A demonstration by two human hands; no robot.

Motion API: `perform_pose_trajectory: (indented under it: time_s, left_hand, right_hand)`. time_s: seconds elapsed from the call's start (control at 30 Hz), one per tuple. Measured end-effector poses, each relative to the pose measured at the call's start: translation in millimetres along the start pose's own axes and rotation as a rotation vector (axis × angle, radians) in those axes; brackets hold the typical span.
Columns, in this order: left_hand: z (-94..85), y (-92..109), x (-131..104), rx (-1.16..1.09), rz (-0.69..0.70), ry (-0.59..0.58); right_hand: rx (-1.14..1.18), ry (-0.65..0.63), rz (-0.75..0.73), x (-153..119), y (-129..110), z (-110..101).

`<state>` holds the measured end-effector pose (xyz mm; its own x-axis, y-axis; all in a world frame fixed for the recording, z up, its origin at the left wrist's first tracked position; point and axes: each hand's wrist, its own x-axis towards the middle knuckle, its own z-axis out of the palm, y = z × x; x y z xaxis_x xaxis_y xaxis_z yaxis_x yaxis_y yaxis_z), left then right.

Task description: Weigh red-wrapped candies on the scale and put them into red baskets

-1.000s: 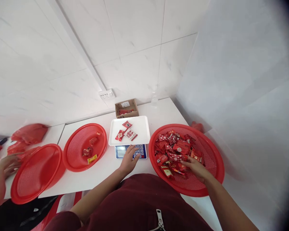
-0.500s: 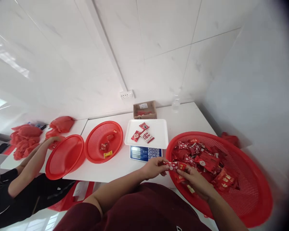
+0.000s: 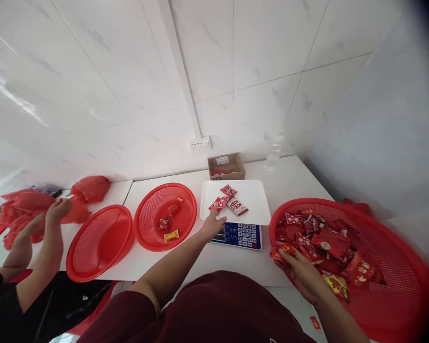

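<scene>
The person's left hand (image 3: pixel 211 226) reaches over the near edge of a white tray (image 3: pixel 259 204) on a digital scale (image 3: pixel 241 235). Its grip is loose, thumb well apart from the fingers, the fingertips at some red packets (image 3: pixel 222 202); from here I can't tell whether they press on them. Just beside lies a white-and-red packet (image 3: pixel 238 206). The right hand (image 3: pixel 302 271) has its grip closed on a small red packet (image 3: pixel 288 248), covering part of the rim of a big red mesh basket (image 3: pixel 396 247) heaped with wrapped snacks.

To the left stand two more red baskets (image 3: pixel 148 214); one has a yellow sweet (image 3: pixel 171 236) and a few red ones. Beyond them are a co-worker's hands (image 3: pixel 59 209), near red plastic bags (image 3: pixel 91 188). A cardboard box (image 3: pixel 232 175) and a clear bottle (image 3: pixel 273 153) stand behind the tray on the white tabletop (image 3: pixel 289 177).

White digits show on the scale's keypad. The box's label is too small to read; a large packet (image 3: pixel 363 271) bears gold characters.
</scene>
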<state>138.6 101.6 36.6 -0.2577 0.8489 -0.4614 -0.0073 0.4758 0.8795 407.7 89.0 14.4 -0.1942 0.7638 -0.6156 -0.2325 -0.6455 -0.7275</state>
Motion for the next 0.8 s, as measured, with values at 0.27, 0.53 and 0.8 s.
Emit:
perform_pose_trajectory:
  time_s: [0.27, 0.53, 0.8]
  left_hand:
    - [-57.2, -46, -40, 0.098, -0.062, -0.083]
    - [-92.7, -70, -67, 0.057, -0.116, -0.129]
    - [-99.7, -76, -70, 0.032, -0.067, -0.118]
  right_hand:
    - [0.014, -0.012, -0.041, 24, 8, 44]
    - [0.087, -0.115, -0.108, 58, -43, 137]
    - [-0.154, 0.124, -0.163, 70, -24, 103]
